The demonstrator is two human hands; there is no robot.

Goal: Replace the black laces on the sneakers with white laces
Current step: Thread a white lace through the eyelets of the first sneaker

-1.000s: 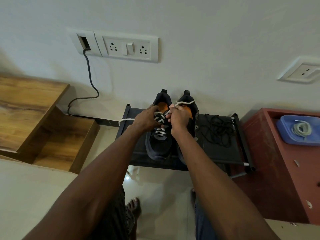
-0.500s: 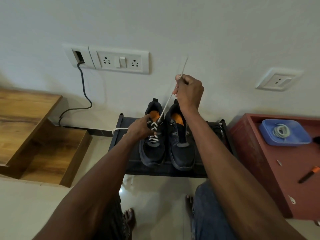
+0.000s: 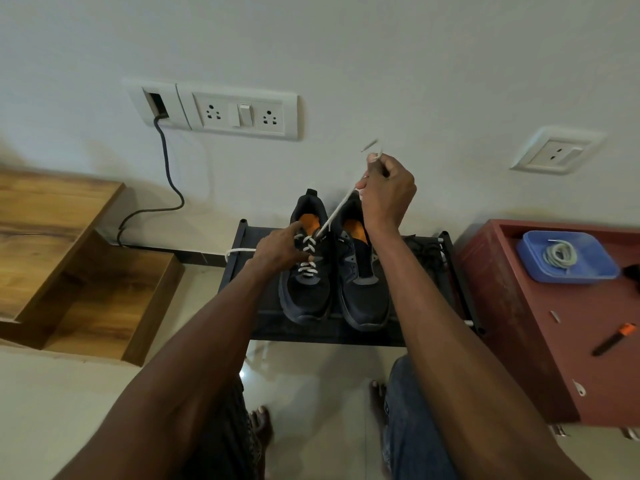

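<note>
The left hand (image 3: pixel 277 252) rests on the left sneaker (image 3: pixel 306 268), fingers laid loosely across its white lace (image 3: pixel 337 211) crossings (the other lace end trails left behind the knuckles). From there the lace runs taut up to the right hand (image 3: pixel 388 194), whose fingers are curled tight around it, above the unlaced right sneaker (image 3: pixel 362 275).

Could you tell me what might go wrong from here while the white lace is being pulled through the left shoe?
The right hand is pulling the white lace up taut; pulled too far, its other end, trailing off the rack, could grow too short. The left hand only rests on the left shoe, so a hard tug might lift or tip it against the right shoe.
</note>
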